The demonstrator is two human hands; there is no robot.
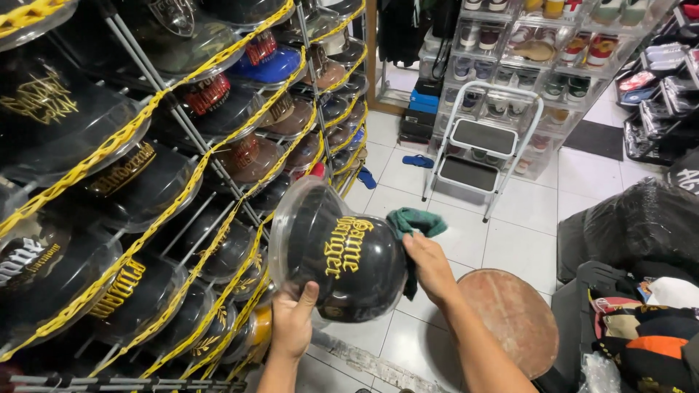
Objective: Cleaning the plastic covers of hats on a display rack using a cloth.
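Rack: stood on the far left, full of black caps in clear domes, row over row.
Yellow chains: ran slanting across the front of the rack, in the way of the caps.
Left hand: came up from below, fingers curled tight on the bottom edge of the clear case.
Clear case: sat in the middle, tipped on its side, just beside the rack.
Black cap: sat inside the case, with gold stitching on the front.
Right hand: pressed on the right side of the case, fingers closed on the green cloth.
Green cloth: bunched up, touching the top right of the case.
Round stool: brown, low on the floor, under the right arm.
Step ladder: white, further back on the tiled floor.
Shoe boxes: clear, stacked behind the ladder.
Black bags: piled on the far right.
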